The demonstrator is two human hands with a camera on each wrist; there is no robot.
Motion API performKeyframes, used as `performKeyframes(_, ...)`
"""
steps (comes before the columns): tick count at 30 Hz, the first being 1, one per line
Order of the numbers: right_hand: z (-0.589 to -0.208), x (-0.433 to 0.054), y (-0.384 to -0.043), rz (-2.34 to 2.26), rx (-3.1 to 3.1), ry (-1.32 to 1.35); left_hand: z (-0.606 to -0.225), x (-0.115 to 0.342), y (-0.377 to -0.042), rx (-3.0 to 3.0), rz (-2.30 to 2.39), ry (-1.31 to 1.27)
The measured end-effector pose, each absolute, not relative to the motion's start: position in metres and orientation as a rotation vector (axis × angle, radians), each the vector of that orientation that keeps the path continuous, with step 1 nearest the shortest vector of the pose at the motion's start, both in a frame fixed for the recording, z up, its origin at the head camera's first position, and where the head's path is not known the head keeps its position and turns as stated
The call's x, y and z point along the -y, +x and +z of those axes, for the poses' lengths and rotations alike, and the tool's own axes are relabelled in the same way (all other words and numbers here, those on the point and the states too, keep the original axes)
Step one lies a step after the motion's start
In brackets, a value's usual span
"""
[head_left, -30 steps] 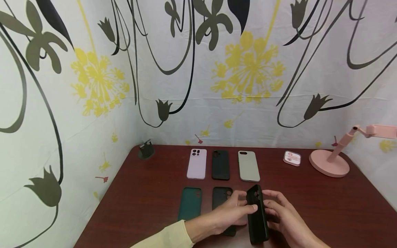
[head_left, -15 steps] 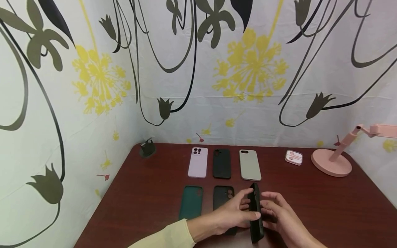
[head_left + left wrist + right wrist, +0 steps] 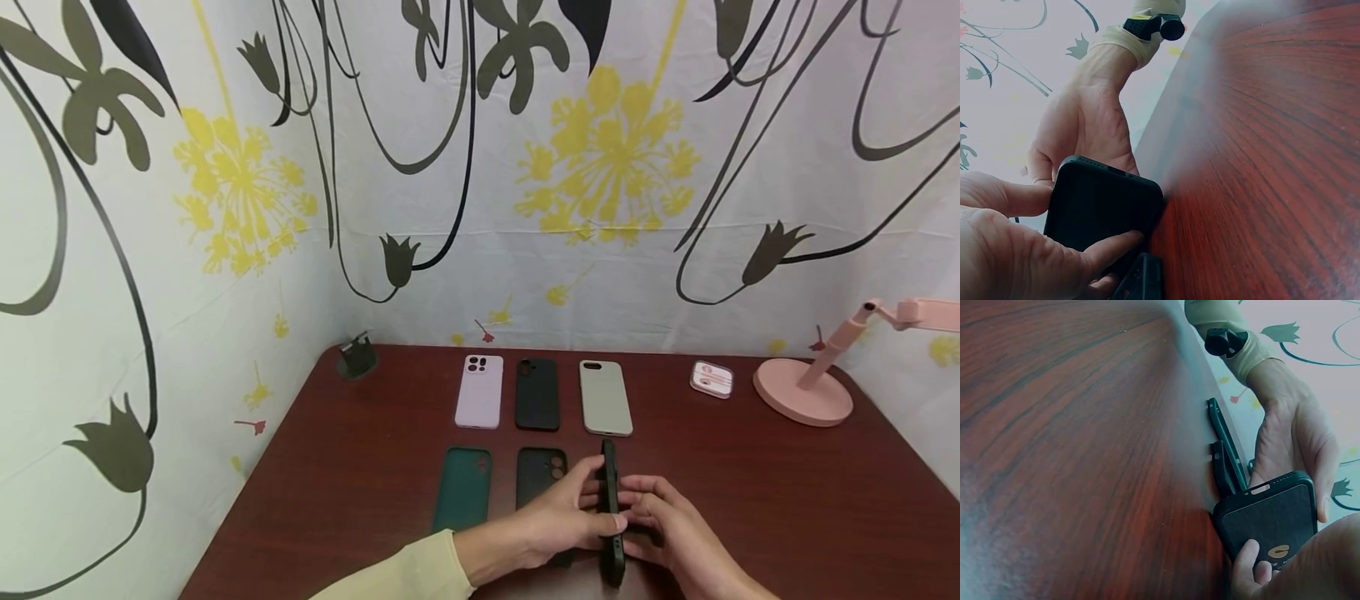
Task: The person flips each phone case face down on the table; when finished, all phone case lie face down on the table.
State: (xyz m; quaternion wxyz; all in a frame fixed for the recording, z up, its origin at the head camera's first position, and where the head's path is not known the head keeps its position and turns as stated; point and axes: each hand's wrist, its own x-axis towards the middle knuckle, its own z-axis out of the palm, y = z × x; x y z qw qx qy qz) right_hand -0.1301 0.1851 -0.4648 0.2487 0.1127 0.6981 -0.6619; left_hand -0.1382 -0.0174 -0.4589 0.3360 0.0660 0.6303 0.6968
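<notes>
In the head view a black phone case (image 3: 611,490) stands on edge, almost edge-on. My left hand (image 3: 551,523) pinches it, with the thumb over its near edge. My right hand (image 3: 675,529) is on the other side, its fingertips against the case. The right wrist view shows a small gold logo on the case's back (image 3: 1244,531), with right fingers (image 3: 1246,559) touching it. In the left wrist view the dark other face (image 3: 1094,203) shows, and left fingers lie across it. A second black phone case (image 3: 536,473) lies partly hidden behind my left hand.
A teal phone case (image 3: 462,487) lies at left. A back row holds lilac (image 3: 478,393), black (image 3: 537,393) and pale green (image 3: 606,397) phone cases. A small clear box (image 3: 712,379) and a pink stand (image 3: 804,392) are at back right. A dark object (image 3: 357,357) sits back left.
The held black phone case has turned from showing its inside to almost edge-on in the head view. My right fingers have come closer to it. The phone cases on the table lie as before.
</notes>
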Motion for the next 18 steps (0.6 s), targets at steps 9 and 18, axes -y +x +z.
performKeyframes(9, -0.4695, -0.1905, -0.1302, -1.732, -1.858, 0.252, -0.4591, 0.0186, -0.1356, -1.648, 1.859, 0.156)
performKeyframes(18, -0.4682, -0.1937, -0.1300, -1.680, -1.856, 0.132, -0.4580, 0.0212, -0.1321, -1.550, 1.976, 0.097)
